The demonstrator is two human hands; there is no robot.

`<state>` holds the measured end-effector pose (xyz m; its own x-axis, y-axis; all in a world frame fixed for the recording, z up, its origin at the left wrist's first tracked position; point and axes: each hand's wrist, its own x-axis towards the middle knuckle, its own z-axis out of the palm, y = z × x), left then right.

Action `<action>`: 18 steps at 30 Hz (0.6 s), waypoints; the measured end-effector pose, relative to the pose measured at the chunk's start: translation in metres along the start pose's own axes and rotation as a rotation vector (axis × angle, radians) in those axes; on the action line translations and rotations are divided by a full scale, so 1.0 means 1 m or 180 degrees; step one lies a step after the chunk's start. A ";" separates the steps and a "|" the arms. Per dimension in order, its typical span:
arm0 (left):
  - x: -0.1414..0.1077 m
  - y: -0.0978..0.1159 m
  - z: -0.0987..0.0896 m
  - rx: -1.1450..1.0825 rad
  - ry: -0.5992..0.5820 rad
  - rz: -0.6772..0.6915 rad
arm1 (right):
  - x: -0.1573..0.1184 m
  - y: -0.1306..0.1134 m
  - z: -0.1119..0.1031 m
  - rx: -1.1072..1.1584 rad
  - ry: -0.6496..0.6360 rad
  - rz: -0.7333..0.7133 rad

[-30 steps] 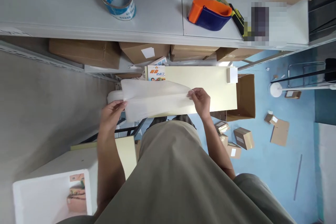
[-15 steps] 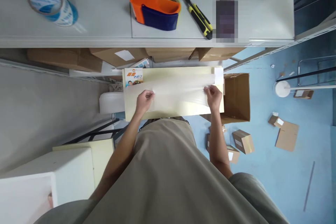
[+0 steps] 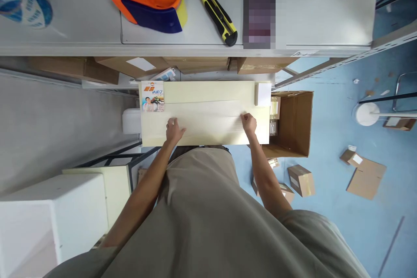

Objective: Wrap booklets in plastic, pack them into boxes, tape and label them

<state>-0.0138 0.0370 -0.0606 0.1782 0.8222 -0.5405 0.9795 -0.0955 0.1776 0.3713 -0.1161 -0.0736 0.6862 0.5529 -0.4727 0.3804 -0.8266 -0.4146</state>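
Note:
A thin, translucent white plastic sheet (image 3: 208, 117) lies across the cream board (image 3: 208, 91) in front of my body. My left hand (image 3: 175, 131) rests over the sheet's left part, with thumb and fingers apart. At the sheet's right end, my right hand (image 3: 249, 124) has its fingers closed together on the edge. A booklet (image 3: 153, 96) with a colourful cover lies at the board's far left corner. At the far right corner is a small stack of white cards or paper (image 3: 263, 94).
Above the board, a grey shelf (image 3: 312, 13) holds a blue-and-white tape roll (image 3: 28, 4), an orange and navy tape dispenser (image 3: 153, 6), a yellow-black utility knife (image 3: 217, 15) and a blurred dark object (image 3: 260, 13). An open carton (image 3: 295, 124) stands right of the board.
My left hand has loosened from its pinch and its fingers have spread. The sheet lies lower and flatter on the board, away from the white stack. The camera view has shifted.

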 end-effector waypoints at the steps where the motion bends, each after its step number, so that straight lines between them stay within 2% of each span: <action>1: -0.002 -0.001 0.002 0.0065 0.0003 0.0035 | -0.002 -0.001 0.001 -0.0060 0.0045 0.0020; 5: -0.004 0.000 0.005 0.0165 0.0077 0.0130 | -0.014 -0.014 0.002 -0.0116 0.0373 -0.0020; 10: 0.001 0.002 -0.007 -0.0244 0.0008 0.0566 | -0.041 -0.046 0.003 0.0007 0.0719 -0.0541; 14: 0.012 0.012 -0.027 -0.0881 -0.0296 0.1098 | -0.065 -0.087 0.000 0.0177 0.0893 -0.1017; 18: 0.027 0.029 -0.064 -0.1186 -0.0340 0.1524 | -0.083 -0.139 -0.014 0.0447 0.1010 -0.1427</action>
<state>0.0131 0.0920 -0.0175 0.6173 0.6741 -0.4057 0.6930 -0.2218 0.6860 0.2704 -0.0480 0.0345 0.6375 0.7702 0.0213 0.6063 -0.4844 -0.6307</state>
